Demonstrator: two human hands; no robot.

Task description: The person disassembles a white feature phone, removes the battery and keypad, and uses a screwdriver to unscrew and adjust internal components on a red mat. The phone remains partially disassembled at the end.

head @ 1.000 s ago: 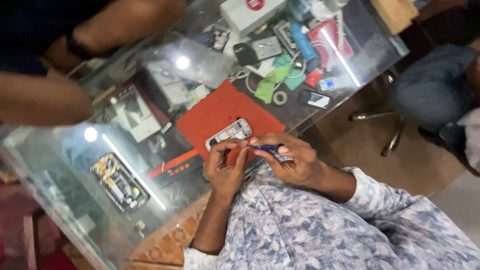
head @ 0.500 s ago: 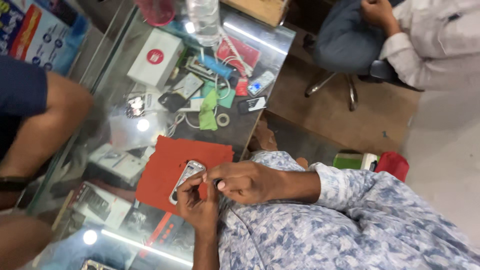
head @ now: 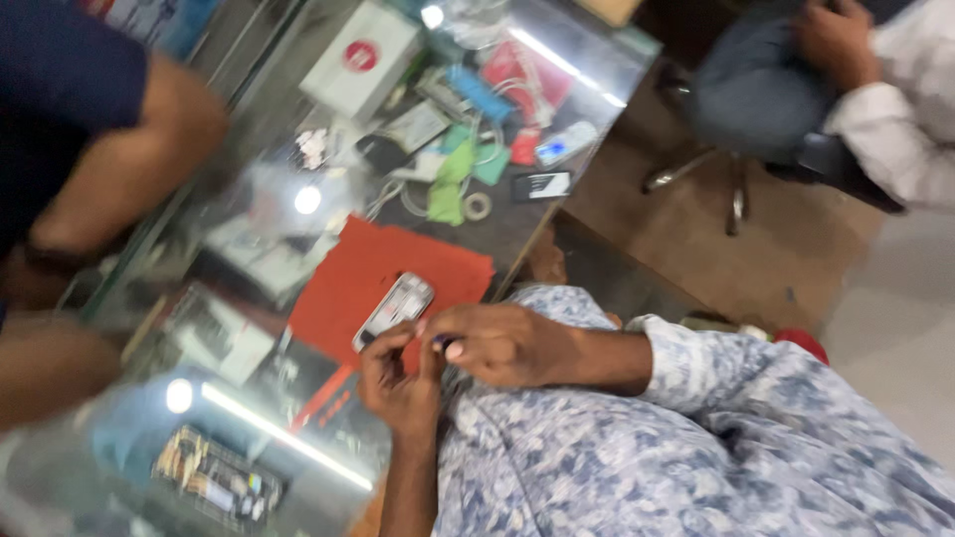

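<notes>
1. Both hands meet at the near edge of the red mat (head: 393, 273); left hand (head: 398, 383) curls round the lower end of a small silver phone (head: 394, 310), thumb and fingers pinching its edge
2. Right hand (head: 502, 343) is closed, fingertips pressed together on a small dark-tipped tool (head: 439, 342) just beside the phone's lower end; picture is blurred, so I cannot tell whether the tip touches the phone
3. Phone lies flat and slanted on the mat, which lies on the glass counter (head: 557, 214)
4. Progress, as a judgement: phone looks to be in one piece, no loose covers or parts visible on the mat, so the work on it looks early or mid-step; whether anything is already opened is too blurred to tell
5. Containers: white box (head: 360, 58) with a red round mark sits shut at the far end of the counter, contents hidden
6. No tray or bin; a loose clutter of cables, green bits (head: 450, 184) and a tape ring (head: 478, 206) lies straight on the glass, well apart from the phone
7. Under the glass, boxed goods (head: 214, 482) show on a shelf, blurred
8. Another person's bare arm (head: 119, 184) rests on the counter's far-left side; a seated person (head: 796, 80) is off to the upper right
</notes>
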